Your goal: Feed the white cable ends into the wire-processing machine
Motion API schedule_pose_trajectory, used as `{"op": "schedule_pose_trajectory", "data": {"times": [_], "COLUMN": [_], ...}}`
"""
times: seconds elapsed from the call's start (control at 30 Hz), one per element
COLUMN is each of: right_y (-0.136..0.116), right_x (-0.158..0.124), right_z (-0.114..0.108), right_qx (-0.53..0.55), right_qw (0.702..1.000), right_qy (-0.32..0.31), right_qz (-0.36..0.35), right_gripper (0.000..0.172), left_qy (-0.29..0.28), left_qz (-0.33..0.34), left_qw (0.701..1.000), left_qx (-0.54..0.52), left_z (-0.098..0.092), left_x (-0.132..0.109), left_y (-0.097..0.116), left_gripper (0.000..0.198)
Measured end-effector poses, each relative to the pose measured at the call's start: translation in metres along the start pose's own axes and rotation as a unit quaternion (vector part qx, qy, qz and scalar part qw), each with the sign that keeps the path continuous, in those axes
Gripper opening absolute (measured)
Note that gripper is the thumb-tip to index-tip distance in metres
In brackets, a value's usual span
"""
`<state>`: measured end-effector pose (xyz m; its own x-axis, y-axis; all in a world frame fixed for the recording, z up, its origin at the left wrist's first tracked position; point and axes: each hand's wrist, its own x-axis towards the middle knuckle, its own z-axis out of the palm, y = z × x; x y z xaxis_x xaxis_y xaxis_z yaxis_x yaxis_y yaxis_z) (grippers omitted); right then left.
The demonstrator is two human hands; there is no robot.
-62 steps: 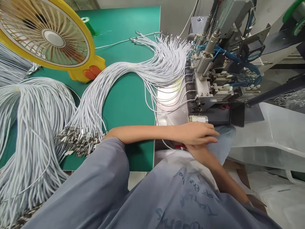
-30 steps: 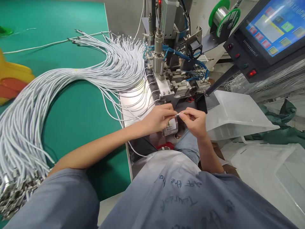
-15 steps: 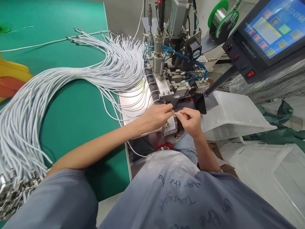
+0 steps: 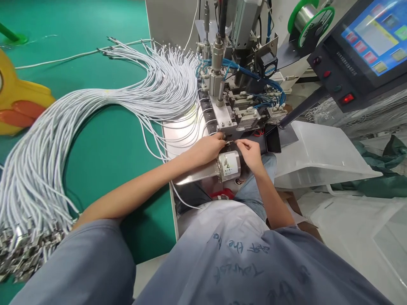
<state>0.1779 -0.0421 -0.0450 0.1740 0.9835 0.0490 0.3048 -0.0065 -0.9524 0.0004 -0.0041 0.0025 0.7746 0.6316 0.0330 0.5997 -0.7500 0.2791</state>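
Note:
At the front edge of the machine [image 4: 222, 112], my left hand [image 4: 212, 146] is closed on the end of a white cable, its fingertips partly hidden against the metal. Just to its right, my right hand [image 4: 249, 151] pinches the thin wire end [image 4: 231, 142] that stretches between both hands. Below them sits a metal cylinder [image 4: 229, 165] with a white label. Several white cables [image 4: 186, 137] run from the machine's edge across the lit plate to a large bundle of white cables [image 4: 104, 97] on the green table.
A solder wire spool [image 4: 310, 21] with green flanges and a touchscreen [image 4: 375, 36] stand at the upper right. A small black bin [image 4: 272, 139] adjoins the machine, with a translucent tub [image 4: 321, 152] beyond. A yellow duck-shaped object [image 4: 23, 95] lies at the left on the green mat [image 4: 95, 140].
Both hands have moved up and closer to the machine's front edge with the cable end. The labelled cylinder shows more fully now. The camera view has shifted slightly.

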Motion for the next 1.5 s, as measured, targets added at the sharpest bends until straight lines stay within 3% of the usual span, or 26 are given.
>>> {"op": "schedule_pose_trajectory", "data": {"times": [0.17,0.33,0.53,0.77,0.9,1.1,1.3,1.5], "right_y": [0.014,0.01,0.008,0.009,0.015,0.022,0.044,0.058], "right_x": [0.01,0.011,0.018,0.021,0.022,0.022,0.017,0.003], "right_z": [0.01,0.015,0.011,0.012,0.014,0.021,0.031,0.021], "right_qx": [0.068,0.09,0.081,0.1,0.105,0.149,0.087,0.062], "right_qw": [0.995,0.992,0.988,0.979,0.98,0.98,0.991,0.995], "right_qy": [-0.023,-0.025,-0.074,-0.122,-0.145,-0.121,-0.054,0.019], "right_qz": [0.07,0.084,0.109,0.126,0.091,0.055,0.083,0.081], "right_gripper": [0.017,0.009,0.009,0.018,0.028,0.038,0.031,0.023], "left_qy": [-0.037,-0.029,-0.023,-0.057,-0.062,-0.078,-0.068,-0.063], "left_qz": [-0.015,-0.001,0.031,0.05,0.063,0.058,0.052,0.014], "left_qw": [0.999,0.999,0.996,0.988,0.986,0.984,0.984,0.987], "left_qx": [0.017,0.027,0.081,0.134,0.139,0.149,0.155,0.149], "left_z": [0.005,0.008,0.009,-0.001,-0.003,-0.004,-0.003,-0.009], "left_x": [0.003,0.002,-0.001,-0.001,0.0,0.0,-0.001,-0.006], "left_y": [-0.004,-0.006,-0.006,0.001,0.002,0.004,0.0,0.004], "left_gripper": [0.029,0.029,0.038,0.032,0.032,0.032,0.036,0.022]}}
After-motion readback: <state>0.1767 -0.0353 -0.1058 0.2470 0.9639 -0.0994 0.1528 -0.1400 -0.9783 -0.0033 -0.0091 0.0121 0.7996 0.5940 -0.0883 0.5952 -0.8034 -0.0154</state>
